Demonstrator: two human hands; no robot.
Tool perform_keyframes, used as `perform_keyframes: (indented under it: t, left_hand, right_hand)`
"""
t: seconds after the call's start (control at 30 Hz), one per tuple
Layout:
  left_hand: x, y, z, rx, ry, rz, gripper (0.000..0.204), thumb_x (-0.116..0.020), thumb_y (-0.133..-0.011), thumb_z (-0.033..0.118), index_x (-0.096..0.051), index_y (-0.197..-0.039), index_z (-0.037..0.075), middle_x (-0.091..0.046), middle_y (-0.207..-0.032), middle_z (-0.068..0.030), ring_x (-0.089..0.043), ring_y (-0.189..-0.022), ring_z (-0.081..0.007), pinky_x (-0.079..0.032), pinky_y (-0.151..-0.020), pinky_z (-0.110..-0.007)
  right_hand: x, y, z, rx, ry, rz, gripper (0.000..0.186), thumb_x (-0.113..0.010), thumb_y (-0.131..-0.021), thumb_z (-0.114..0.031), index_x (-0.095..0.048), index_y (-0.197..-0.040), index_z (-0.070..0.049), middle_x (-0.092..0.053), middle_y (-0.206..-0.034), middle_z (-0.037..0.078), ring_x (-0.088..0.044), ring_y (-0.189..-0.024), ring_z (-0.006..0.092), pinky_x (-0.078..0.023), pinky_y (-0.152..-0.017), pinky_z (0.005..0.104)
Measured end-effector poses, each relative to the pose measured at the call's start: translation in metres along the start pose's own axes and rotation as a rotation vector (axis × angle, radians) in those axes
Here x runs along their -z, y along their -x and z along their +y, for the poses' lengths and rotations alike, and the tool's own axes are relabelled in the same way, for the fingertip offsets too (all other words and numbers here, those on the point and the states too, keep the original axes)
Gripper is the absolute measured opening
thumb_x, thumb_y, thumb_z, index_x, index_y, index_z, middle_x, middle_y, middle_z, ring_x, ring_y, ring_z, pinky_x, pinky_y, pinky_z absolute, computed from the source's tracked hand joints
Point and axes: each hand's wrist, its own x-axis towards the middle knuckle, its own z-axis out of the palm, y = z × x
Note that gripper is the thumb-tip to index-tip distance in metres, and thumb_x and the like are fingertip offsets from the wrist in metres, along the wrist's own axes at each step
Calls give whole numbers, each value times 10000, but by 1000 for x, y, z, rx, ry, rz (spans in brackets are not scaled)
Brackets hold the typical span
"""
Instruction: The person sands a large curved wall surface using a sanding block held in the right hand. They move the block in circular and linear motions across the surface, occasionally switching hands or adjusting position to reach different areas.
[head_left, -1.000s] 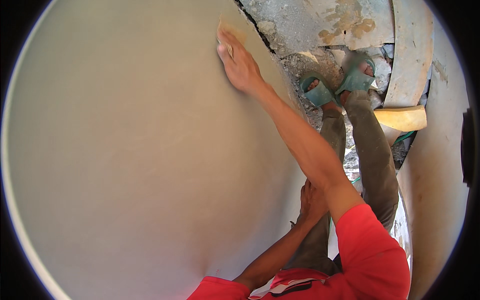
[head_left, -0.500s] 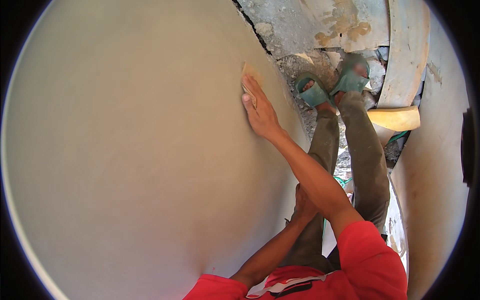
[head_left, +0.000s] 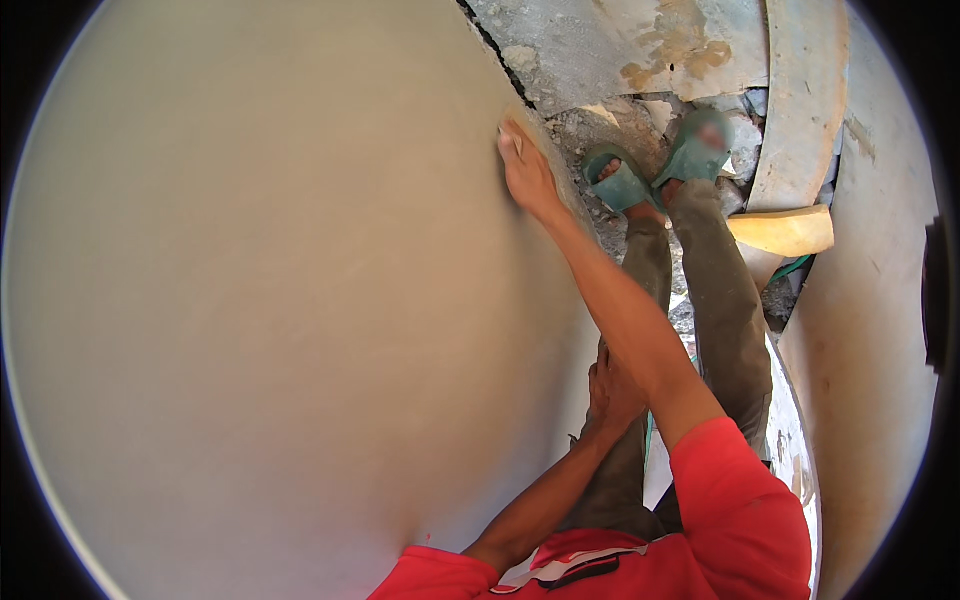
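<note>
My right hand (head_left: pixel 528 178) presses a thin tan sponge-like pad (head_left: pixel 517 130) against the smooth grey plastered wall (head_left: pixel 300 280). It works low down, close to where the wall meets the rubble ground. The fingers are bent over the pad and hide most of it; its exact kind does not show clearly. My left hand (head_left: pixel 612 388) rests on my left leg at about the knee, fingers laid along the trousers. It holds nothing that I can see, and my right forearm covers part of it.
My feet in green slippers (head_left: pixel 618 183) stand on broken stone and rubble (head_left: pixel 620 130) beside the wall. A yellow foam piece (head_left: pixel 785 232) lies to the right of my legs. Curved, stained sheets (head_left: pixel 800 110) border the narrow strip of ground, with a large pale panel (head_left: pixel 850 380) at right.
My right hand has slid with the pad a little up and to the right in the picture, closer to the wall's foot. My left hand stays on the leg.
</note>
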Motion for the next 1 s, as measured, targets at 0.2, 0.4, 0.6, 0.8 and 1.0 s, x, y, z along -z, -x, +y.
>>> perform_keyframes:
  t: [0.2, 0.4, 0.6, 0.8, 1.0]
  left_hand:
    - [-21, 21, -24, -65, 232, 162, 689, -775, -809, 377, -555, -1371, 44, -521, -1418, -178, -437, -1338, -361, -380, -1037, -492]
    - [-21, 7, -28, 21, 108, -26, 729, -764, -847, 405, -500, -1436, 67, -522, -1423, -153, -441, -1334, -375, -334, -1103, -487]
    - [-40, 23, -41, -89, 221, 171, 583, -719, -926, 335, -532, -1403, 58, -527, -1439, -145, -451, -1371, -336, -349, -1139, -476]
    - [-44, 11, -39, -71, -150, 78, 695, -715, -893, 379, -471, -1458, 58, -519, -1418, -145, -458, -1321, -333, -327, -1127, -480]
    - [-64, 15, -63, -100, 122, 226, 680, -726, -867, 402, -516, -1413, 55, -494, -1428, -159, -460, -1284, -335, -349, -1067, -485]
  right_hand:
    - [-31, 52, -80, 263, 89, -44, 582, -400, -1099, -408, -471, -1484, 23, -423, -1572, 232, -368, -1484, 373, -280, -1231, 422]
    - [0, 15, -13, -51, -3, 4, 560, -416, -1096, -378, -464, -1489, 19, -396, -1594, 218, -338, -1500, 366, -251, -1242, 462]
    - [-21, 75, -95, 304, 59, -117, 545, -433, -1093, -354, -465, -1489, 19, -419, -1578, 221, -350, -1492, 378, -263, -1238, 453]
    - [-13, 18, -76, 265, 15, -59, 527, -445, -1092, -332, -471, -1483, 20, -437, -1566, 218, -362, -1487, 377, -263, -1235, 480]
    - [-29, 61, -101, 439, 36, -94, 533, -429, -1094, -353, -495, -1464, 26, -473, -1538, 222, -382, -1475, 376, -280, -1230, 440]
